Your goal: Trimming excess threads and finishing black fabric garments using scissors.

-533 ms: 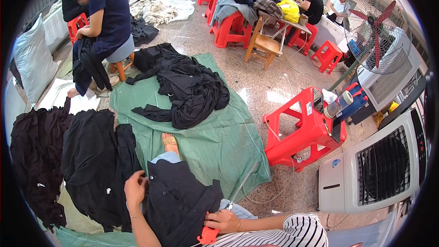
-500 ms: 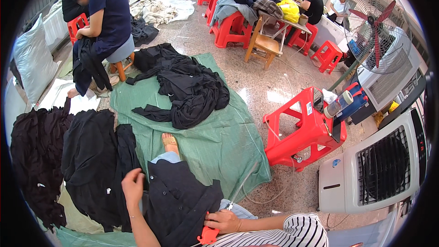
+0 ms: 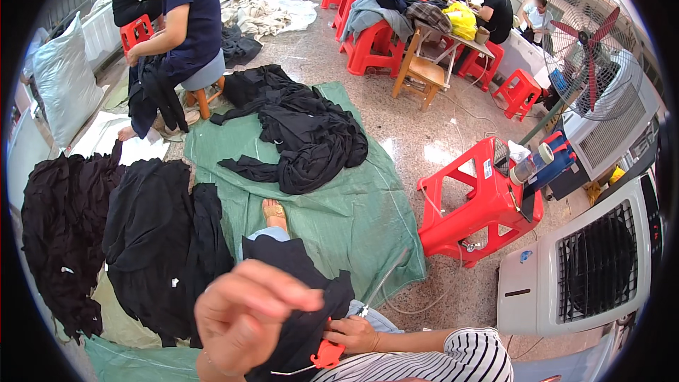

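Observation:
A black buttoned garment [image 3: 291, 269] lies across my lap. My left hand [image 3: 247, 315] is raised in front of it, close to the camera and slightly blurred. Its fingers reach rightward with the thumb apart, and nothing shows in them. At the garment's right edge, my right hand [image 3: 356, 334] is closed around an orange-red plastic tool [image 3: 328, 355]; its fingers partly cover the tool, so I cannot make out its kind. A thin pale strip runs left from the tool. Just beyond the right hand is a slim metal-tipped rod [image 3: 363, 309].
Black garment piles lie left [image 3: 152, 233] and ahead [image 3: 311, 134] on a green sheet [image 3: 382, 205]. On the right stand a red stool [image 3: 460, 201] with a jar, an air cooler [image 3: 544, 283] and a fan [image 3: 587, 46]. A cable crosses the floor. A seated co-worker [image 3: 187, 18] handles dark cloth.
My left hand has risen from the garment's left side and moved right, nearer the camera. My right hand keeps its hold. The whole view has shifted slightly.

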{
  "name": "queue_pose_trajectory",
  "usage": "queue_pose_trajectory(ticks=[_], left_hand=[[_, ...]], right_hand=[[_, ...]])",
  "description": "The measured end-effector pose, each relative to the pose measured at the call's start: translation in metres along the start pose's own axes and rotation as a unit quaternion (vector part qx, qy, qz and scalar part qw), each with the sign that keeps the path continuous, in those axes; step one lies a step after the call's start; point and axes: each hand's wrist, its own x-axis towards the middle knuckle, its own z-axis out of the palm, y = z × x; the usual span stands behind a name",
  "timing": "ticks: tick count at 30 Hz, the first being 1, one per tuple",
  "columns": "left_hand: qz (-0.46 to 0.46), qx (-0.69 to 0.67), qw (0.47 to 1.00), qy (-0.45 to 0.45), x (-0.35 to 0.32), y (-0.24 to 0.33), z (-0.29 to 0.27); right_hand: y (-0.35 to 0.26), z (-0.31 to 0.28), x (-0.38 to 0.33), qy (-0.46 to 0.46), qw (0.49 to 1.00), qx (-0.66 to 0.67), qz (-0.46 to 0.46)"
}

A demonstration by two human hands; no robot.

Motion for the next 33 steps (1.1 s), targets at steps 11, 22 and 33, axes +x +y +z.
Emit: queue_pose_trajectory(ticks=[11,22,33], left_hand=[[-0.099,-0.325,0.895,-0.289,0.015,-0.002,0.058],[0.233,0.311,0.921,0.033,0.035,0.024,-0.083],[-0.36,0.656,0.663,0.024,-0.064,-0.119,-0.306]], right_hand=[[-0.004,-0.004,-0.004,-0.016,0.999,0.002,0.035],[-0.001,0.001,-0.002,0.028,1.0,0.001,-0.001],[-0.001,-0.001,0.002,0.015,1.0,-0.003,-0.004]])
